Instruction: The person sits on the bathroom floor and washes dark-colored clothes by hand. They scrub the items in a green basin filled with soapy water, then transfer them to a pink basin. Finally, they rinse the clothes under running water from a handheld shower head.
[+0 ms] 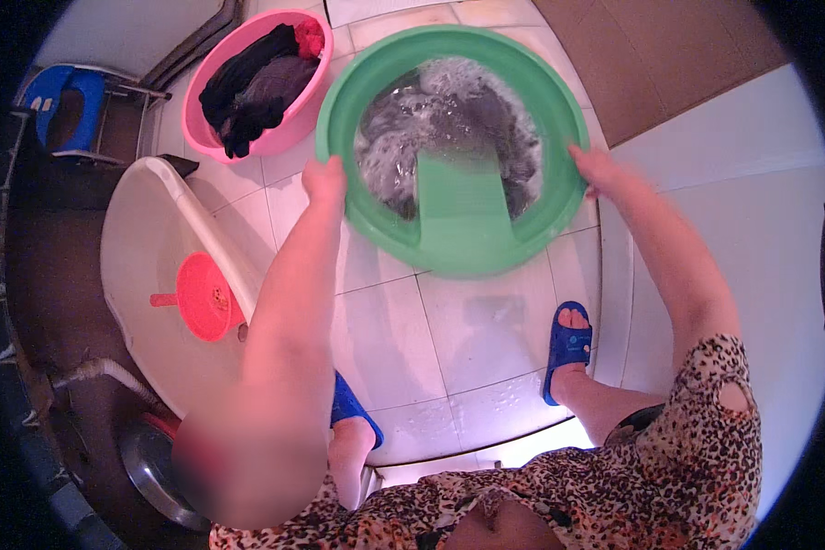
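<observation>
A large round green plastic tub (454, 258) stands before me, holding dark, foamy water. A green ribbed washboard (462, 199) slopes from its near rim into the suds. My left hand (324, 180) grips the tub's rim on the left side. My right hand (595, 170) is closed on the rim at the right, slightly blurred. Whether anything lies under the foam, I cannot tell. To the upper left of the tub, a pink plastic basin (285, 141) holds dark wet-looking clothes (261, 86) and a red cloth (309, 38).
A pale baby-bath-shaped tub (158, 289) with a red plastic dipper (203, 295) in it lies at the left. Behind it stands a folding seat with a blue top (86, 103). A metal bowl (155, 474) is at lower left. White wall or door panels rise at the right of the tiled floor.
</observation>
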Motion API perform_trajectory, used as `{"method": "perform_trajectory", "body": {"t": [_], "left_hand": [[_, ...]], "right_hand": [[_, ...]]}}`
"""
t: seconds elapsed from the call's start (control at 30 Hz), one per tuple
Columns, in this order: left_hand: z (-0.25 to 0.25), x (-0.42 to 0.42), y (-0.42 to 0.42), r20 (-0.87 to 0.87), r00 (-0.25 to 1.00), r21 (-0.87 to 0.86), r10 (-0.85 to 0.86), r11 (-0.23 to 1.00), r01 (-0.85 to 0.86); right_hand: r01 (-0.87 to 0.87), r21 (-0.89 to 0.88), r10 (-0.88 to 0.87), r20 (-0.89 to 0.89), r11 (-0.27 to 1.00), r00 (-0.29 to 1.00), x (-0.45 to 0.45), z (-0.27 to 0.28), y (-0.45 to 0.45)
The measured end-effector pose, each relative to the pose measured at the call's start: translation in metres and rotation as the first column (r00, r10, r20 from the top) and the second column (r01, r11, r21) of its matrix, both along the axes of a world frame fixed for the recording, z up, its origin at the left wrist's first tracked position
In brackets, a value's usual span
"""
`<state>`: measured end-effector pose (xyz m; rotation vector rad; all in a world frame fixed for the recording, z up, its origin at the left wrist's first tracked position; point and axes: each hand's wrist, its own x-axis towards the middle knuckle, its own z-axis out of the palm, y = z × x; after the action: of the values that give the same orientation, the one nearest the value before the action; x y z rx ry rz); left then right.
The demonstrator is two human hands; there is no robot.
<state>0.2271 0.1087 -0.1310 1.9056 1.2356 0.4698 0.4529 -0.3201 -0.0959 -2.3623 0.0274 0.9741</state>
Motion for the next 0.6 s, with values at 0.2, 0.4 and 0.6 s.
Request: {"method": "perform_trajectory", "body": {"t": [0.2,0.4,0.6], "left_hand": [[-0.002,0.02,-0.018,-0.012,0.998,-0.023,0.063,0.998,-0.063],[0.011,-0.066,-0.189,0.146,0.984,-0.418,-0.105,0.895,0.158],[0.045,-0.02,-0.194,0.139,0.99,-0.698,0.024,0.712,0.081]], "right_hand": [[0.489,0.286,-0.214,-0.642,0.824,0.736,-0.125,-0.033,-0.016],[0.726,0.32,-0.432,-0.634,0.608,0.641,-0.161,-0.017,0.037],[0.668,0.495,-0.358,-0.583,0.556,0.73,-0.111,-0.022,0.053]]}}
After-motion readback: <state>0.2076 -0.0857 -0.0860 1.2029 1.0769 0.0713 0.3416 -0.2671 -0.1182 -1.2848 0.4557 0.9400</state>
